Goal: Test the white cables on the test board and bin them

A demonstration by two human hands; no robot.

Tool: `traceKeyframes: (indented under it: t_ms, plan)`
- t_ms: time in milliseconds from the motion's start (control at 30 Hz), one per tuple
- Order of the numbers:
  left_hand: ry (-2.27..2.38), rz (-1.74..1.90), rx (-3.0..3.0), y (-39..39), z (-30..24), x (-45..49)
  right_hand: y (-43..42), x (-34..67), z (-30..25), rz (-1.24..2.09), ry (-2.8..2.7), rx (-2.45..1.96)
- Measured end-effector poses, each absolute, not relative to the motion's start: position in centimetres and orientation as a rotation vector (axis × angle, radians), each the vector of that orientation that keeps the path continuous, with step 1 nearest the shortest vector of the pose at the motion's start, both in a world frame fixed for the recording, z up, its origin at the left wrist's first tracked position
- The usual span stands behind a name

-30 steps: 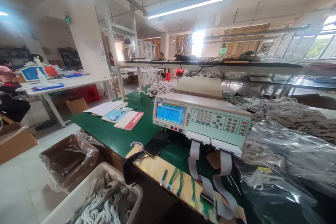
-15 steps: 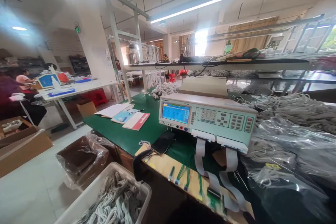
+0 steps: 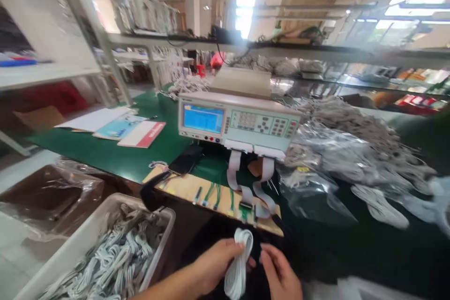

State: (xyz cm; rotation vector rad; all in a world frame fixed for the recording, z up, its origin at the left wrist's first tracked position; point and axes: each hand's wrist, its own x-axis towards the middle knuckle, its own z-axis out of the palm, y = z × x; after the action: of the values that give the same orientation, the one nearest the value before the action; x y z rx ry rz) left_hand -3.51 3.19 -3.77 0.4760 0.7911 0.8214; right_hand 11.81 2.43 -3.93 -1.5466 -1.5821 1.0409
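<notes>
A coiled bundle of white cable (image 3: 239, 269) stands near the bottom middle. My left hand (image 3: 218, 262) is closed round it, thumb across the front. Just right of the bundle is my right hand (image 3: 281, 275), its thumb and fingertips pinched together; anything between them is too small or blurred to make out. Beyond both hands lies a wooden board (image 3: 184, 189) with short green wires (image 3: 217, 194) and a small green circuit board (image 3: 244, 214). Grey ribbon cables (image 3: 232, 171) run from there up to a bench tester (image 3: 260, 124) with a lit blue screen.
At lower left stands a white bin (image 3: 168, 225) with many coiled cables in it, beside a brown box (image 3: 31, 192) lined with clear plastic. Booklets (image 3: 138, 132) lie on the green bench top (image 3: 161, 150). Bagged cables (image 3: 316, 168) are heaped at right, under a raised shelf (image 3: 281, 49).
My view has turned right and tilted down, so the bench shifts left and up. Both hands have come into view at the bottom, the left one holding the coiled cable.
</notes>
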Motion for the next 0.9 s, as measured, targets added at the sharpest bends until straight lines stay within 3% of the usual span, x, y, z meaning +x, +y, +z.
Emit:
traceKeyframes:
  t_ms: [200,400,600,733,900]
  plan:
    - [0.783,0.673,0.567,3.5,-2.9,-2.9,3.6,11.5,-3.8,1.575,-1.218,-1.329]
    - [0.877,0.913,0.874,3.3,-5.1,-3.0,3.3,10.8,-3.2,1.302,-1.264,-1.397]
    - [0.929,0.915,0.731,2.1,-4.6,-2.7,2.6,11.5,-3.3,1.49,-1.033,-1.313]
    - [0.894,0.865,0.662,1.4,-3.7,-2.1,2.0,11.5,-2.8,1.462,-1.174,-1.267]
    - [0.935,0.921,0.761,1.2,-4.6,-2.1,1.3,11.3,-2.7,1.145,-1.4,-1.411]
